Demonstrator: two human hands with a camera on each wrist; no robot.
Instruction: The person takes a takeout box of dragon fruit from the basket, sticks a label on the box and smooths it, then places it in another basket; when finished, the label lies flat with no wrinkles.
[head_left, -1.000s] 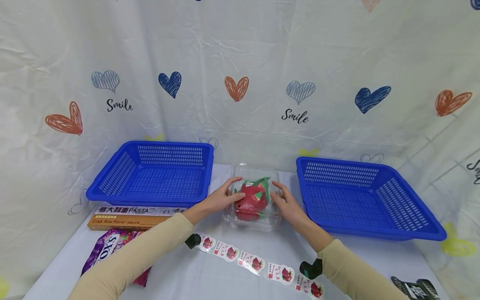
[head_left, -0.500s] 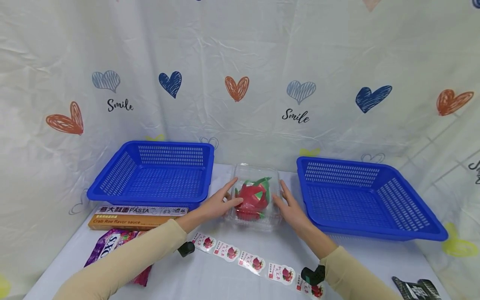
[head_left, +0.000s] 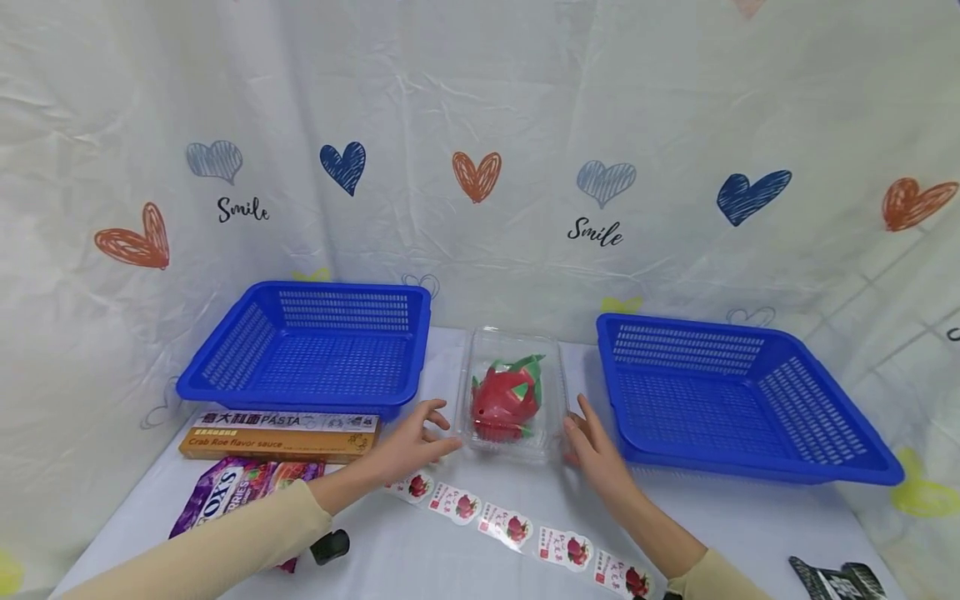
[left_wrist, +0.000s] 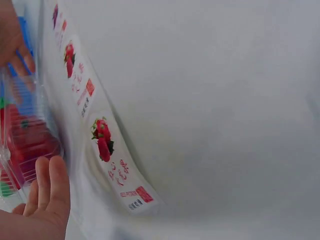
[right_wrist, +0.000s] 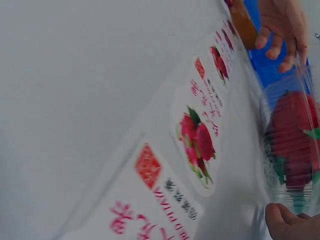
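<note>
A white worktop [head_left: 750, 525] stands before a cloth backdrop [head_left: 480, 125] printed with hearts. Two blue baskets rest on it: the left basket [head_left: 225, 367] and the right basket [head_left: 840, 433], well apart. Between them sits a clear clamshell box [head_left: 551, 392] holding a red dragon fruit [head_left: 504, 400]. In front of the left basket lies a pasta box [head_left: 277, 433], with a purple snack bag [head_left: 225, 492] nearer the person. A strip of fruit stickers [head_left: 517, 529] runs across the worktop in front of the clamshell. The left hand [head_left: 408, 446] hovers just beside the clamshell's left front corner, its fingers [head_left: 438, 412] loosely spread and gripping nothing. The right hand [head_left: 596, 450] is just beside the right front corner, fingers [head_left: 585, 412] apart and relaxed, also holding nothing.
</note>
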